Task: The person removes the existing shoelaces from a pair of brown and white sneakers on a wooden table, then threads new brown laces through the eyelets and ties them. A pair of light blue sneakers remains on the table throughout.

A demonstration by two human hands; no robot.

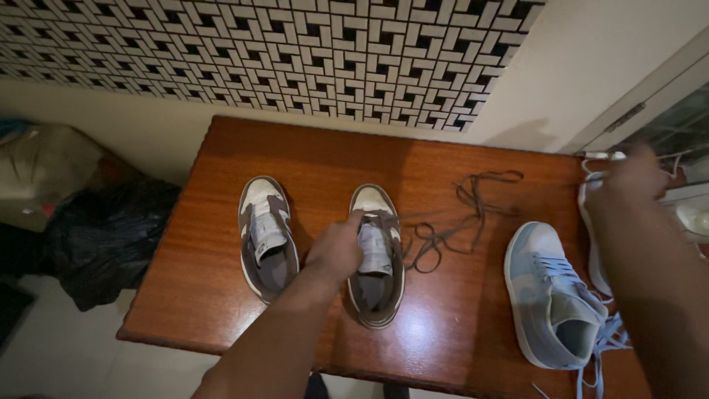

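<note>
Head view, left hand [336, 250] on brown sneaker [376, 255], toe pointing away

Brown-and-white sneaker [377, 258] upright on the table, unlaced, its brown lace [458, 222] trailing loose to its right

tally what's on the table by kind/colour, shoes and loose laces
Brown-and-white sneakers: 2, one at left and one under the left hand
Light blue sneakers: 1
Loose brown laces: 1 bundle
White laces: 1, at the blurred right hand
Total: 5
</note>
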